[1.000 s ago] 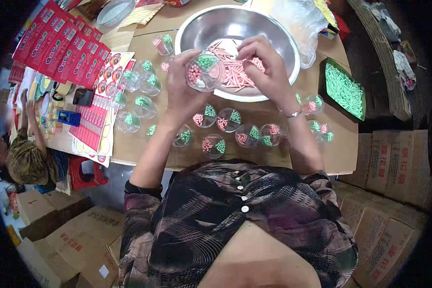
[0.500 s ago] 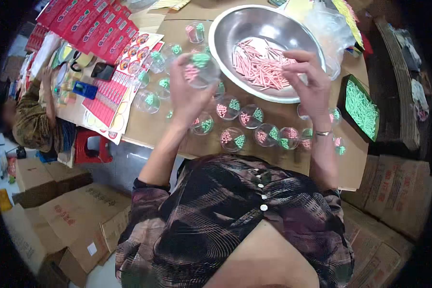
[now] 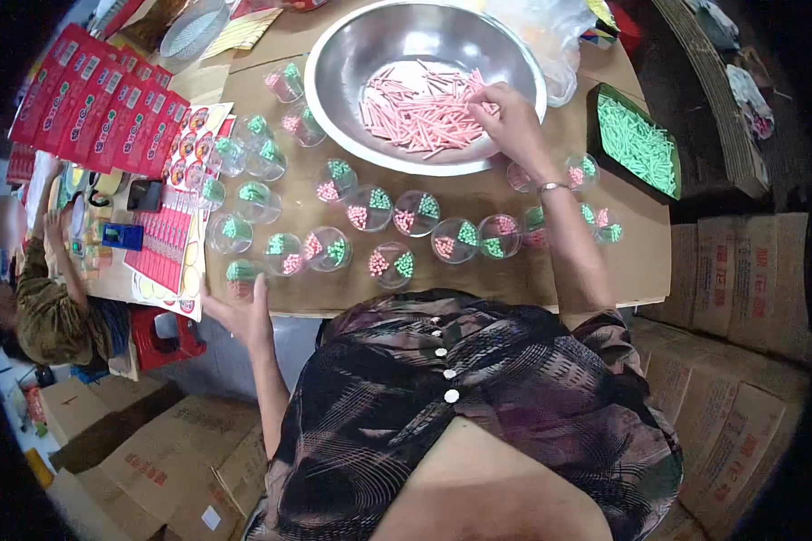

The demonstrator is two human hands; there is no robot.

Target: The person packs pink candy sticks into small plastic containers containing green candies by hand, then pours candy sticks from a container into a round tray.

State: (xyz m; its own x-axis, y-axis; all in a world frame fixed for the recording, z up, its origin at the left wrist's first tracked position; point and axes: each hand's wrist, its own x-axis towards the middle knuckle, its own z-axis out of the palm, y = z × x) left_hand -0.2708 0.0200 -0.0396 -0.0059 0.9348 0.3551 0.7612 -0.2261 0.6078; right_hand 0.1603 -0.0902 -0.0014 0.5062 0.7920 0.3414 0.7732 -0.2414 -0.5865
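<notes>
My left hand (image 3: 236,311) is at the table's front edge, thumb and fingers spread beside a clear cup (image 3: 241,278) with green and pink sticks. Over the right side of a steel basin (image 3: 334,117), my right hand (image 3: 510,122) is closed, fingertips pinching pink sticks. Loose pink sticks (image 3: 424,117) lie in the basin. Several clear cups with pink and green bundles, one of them (image 3: 392,264) near the front edge, stand below and left of it. Some cups to the left, such as one cup (image 3: 231,233), show only green sticks.
A dark tray (image 3: 595,135) of green sticks (image 3: 636,144) lies at the right. Red printed packaging (image 3: 90,104) and sticker sheets (image 3: 189,162) are at the left, where another person (image 3: 50,302) sits. Cardboard boxes (image 3: 744,288) stand beside the table; a plastic bag (image 3: 550,45) is behind the basin.
My left hand has moved from beside the basin down to the front left, and the cup it held is no longer raised. My right hand has closed its fingertips over the pink sticks.
</notes>
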